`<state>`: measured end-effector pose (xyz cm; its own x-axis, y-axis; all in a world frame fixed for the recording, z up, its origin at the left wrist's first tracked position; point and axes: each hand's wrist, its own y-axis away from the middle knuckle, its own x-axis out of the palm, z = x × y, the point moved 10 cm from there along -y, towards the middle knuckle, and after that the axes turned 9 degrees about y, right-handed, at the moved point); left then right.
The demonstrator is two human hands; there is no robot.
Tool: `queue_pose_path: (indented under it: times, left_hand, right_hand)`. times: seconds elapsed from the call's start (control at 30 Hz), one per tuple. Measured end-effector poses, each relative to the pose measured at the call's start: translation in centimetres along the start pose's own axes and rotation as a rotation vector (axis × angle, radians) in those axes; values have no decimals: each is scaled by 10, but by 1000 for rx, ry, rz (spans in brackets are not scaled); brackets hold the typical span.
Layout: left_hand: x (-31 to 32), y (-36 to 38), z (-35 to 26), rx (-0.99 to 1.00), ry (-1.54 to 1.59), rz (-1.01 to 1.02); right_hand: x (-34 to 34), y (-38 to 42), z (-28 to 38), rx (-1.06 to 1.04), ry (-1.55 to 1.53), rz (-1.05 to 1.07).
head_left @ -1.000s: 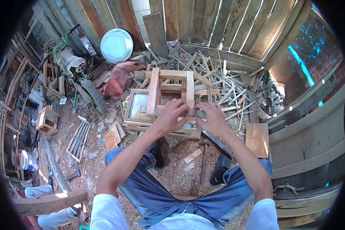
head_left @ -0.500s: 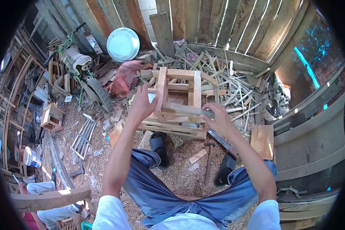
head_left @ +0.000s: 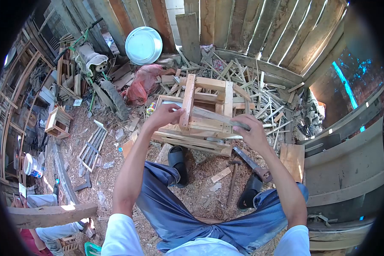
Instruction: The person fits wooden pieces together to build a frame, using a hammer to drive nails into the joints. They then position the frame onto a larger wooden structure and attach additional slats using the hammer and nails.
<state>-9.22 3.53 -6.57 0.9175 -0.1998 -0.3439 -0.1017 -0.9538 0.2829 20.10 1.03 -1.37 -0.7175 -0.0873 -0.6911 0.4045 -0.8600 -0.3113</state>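
A small wooden frame (head_left: 188, 102) of pale posts and rails stands in front of me, on top of a low slatted wooden crate (head_left: 192, 143). My right hand (head_left: 251, 130) is closed round the near end of a wooden slat (head_left: 217, 117), which slants across the front of the frame toward its left post. At that post is my left hand (head_left: 164, 117), thumb and forefinger pinched together and fingertips against the wood. Whether something small is between them is hidden. A hammer (head_left: 232, 184) and a handsaw (head_left: 252, 164) lie on the ground between and beside my feet.
Scrap sticks (head_left: 264, 102) are heaped behind the frame, under a plank wall. A pale blue basin (head_left: 144, 45) leans there beside a red plastic bag (head_left: 141, 85). A slatted panel (head_left: 92, 145) and a small wooden box (head_left: 59, 122) lie left. Another person's legs (head_left: 57, 234) show lower left.
My left hand has lowered and its spread fingers have drawn together at the left post. The slat in my right hand now tilts more, its far end higher. The view has shifted slightly.
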Motion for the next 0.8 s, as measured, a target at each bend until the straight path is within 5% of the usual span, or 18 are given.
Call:
queue_pose_path:
  times: [0.47, 0.57, 0.63, 0.8]
  left_hand:
    - [-1, -2, -9, 70, -53, -34]
    - [-11, 6, -34, 224, -195, -203]
    - [-5, 30, -83, 707, -417, -325]
    - [46, 38, -101, 768, -457, -5]
  right_hand:
    - [6, 8, 20, -166, 96, -19]
    - [6, 7, 19, -158, 144, -17]
    - [6, 6, 22, -187, 189, -16]
    - [9, 3, 18, -186, 205, -5]
